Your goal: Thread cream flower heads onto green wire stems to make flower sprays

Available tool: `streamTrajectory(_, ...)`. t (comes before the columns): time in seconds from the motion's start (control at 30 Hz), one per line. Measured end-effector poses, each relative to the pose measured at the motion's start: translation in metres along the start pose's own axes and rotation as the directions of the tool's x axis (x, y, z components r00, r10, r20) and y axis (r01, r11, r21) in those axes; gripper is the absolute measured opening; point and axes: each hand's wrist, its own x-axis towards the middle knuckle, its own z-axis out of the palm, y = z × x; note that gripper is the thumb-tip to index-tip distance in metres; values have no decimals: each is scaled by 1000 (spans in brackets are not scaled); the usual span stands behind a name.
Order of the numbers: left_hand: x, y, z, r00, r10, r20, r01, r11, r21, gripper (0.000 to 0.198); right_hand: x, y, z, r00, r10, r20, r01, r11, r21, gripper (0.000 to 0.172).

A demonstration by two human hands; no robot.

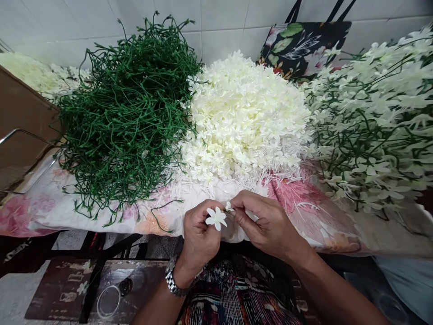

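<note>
My left hand (199, 232), with a metal watch on its wrist, is closed in a pinch around a white artificial flower (216, 218) near the table's front edge. My right hand (267, 223) is also pinched, holding a second small white flower piece (229, 206) right against the first. Both hands meet just in front of a big heap of loose white flower heads (243, 117). A tangled pile of green plastic stems (128, 113) lies to the left of that heap.
Assembled stems with white flowers (372, 113) are stacked at the right. A floral cloth (304, 198) covers the table. A dark floral bag (304, 45) leans on the tiled wall. A brown box (20, 117) stands at left.
</note>
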Motion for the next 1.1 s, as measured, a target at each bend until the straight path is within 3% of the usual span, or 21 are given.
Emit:
streamTrajectory(0.27,1,0,2,1000,-1,5,1,1000,24,16,0,4,4,1000,-18,-21,18,1000,-3,14)
streamTrajectory(0.4,1,-2,2,998,-56,2,56,998,11,15,0,3,3,999,-28,-18,28,999,-17,14)
streamTrajectory(0.57,-1,-9,2,981,-194,-9,190,968,-164,6,2,-3,-3,998,-56,-30,54,997,-50,10)
streamTrajectory(0.73,-6,-19,2,961,-274,-23,253,913,-320,14,3,-6,-7,999,-52,-3,52,997,-53,6)
streamTrajectory(0.87,-8,-21,2,933,-357,43,341,840,-421,17,0,-8,-11,1000,-19,-2,19,999,-43,18)
streamTrajectory(0.97,-8,-21,2,928,-364,77,359,822,-443,18,0,-10,-14,998,-35,-50,33,998,-49,20)
streamTrajectory(1.1,-6,-18,2,939,-339,63,333,844,-421,18,1,-10,-14,985,-143,-99,134,986,-98,15)
